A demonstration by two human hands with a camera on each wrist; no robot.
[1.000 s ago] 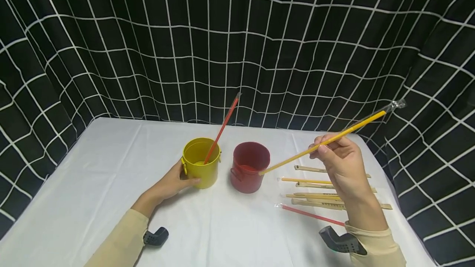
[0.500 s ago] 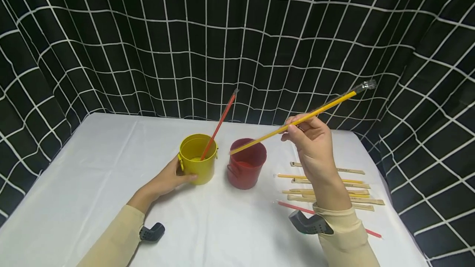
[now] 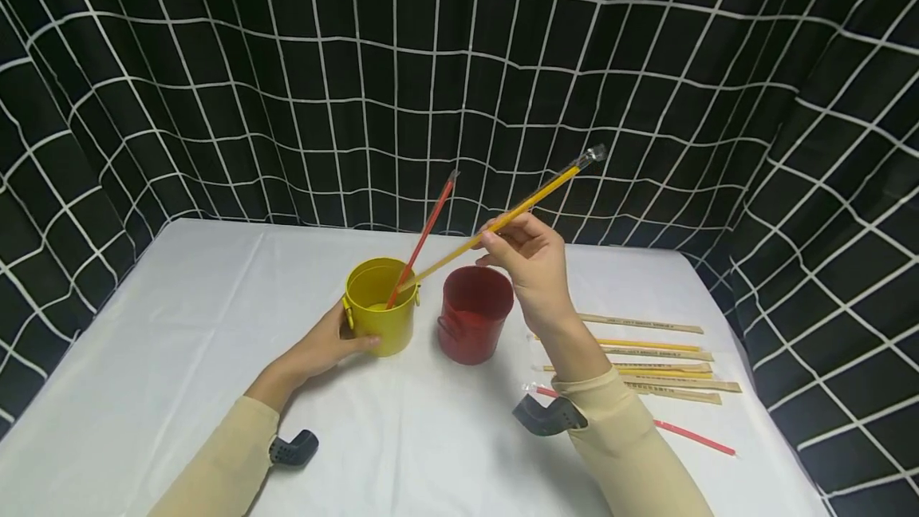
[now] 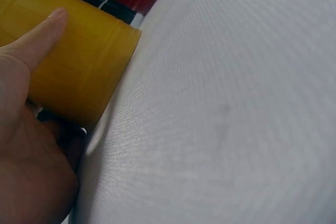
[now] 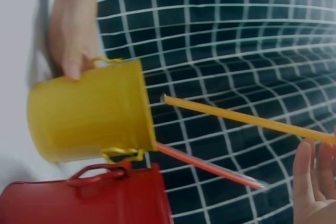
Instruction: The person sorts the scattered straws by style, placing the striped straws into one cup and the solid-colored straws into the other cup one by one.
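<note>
My left hand (image 3: 316,355) grips the side of a small yellow bucket (image 3: 395,332), its thumb lying across the front wall. A red straw (image 3: 432,223) leans inside that bucket and sticks out toward the upper right. Between thumb and fingers, my right hand (image 3: 537,270) pinches a long yellow straw (image 3: 542,191) with clear wrapping at its top end. The straw slants down to the left. In the right wrist view its lower tip hangs just outside the mouth of the yellow bucket (image 5: 89,114), apart from the rim.
A red bucket (image 3: 474,329) stands upright just right of the yellow one, below my right hand. Several paper-wrapped straws (image 3: 682,383), yellow straws (image 3: 646,344) and a red straw (image 3: 692,436) lie on the white tabletop (image 3: 402,453) at right. A black gridded curtain (image 3: 402,78) surrounds the table.
My right hand has carried the yellow straw leftward, past the red bucket, so its lower tip is at the yellow bucket's mouth. My left hand keeps its hold on the yellow bucket.
</note>
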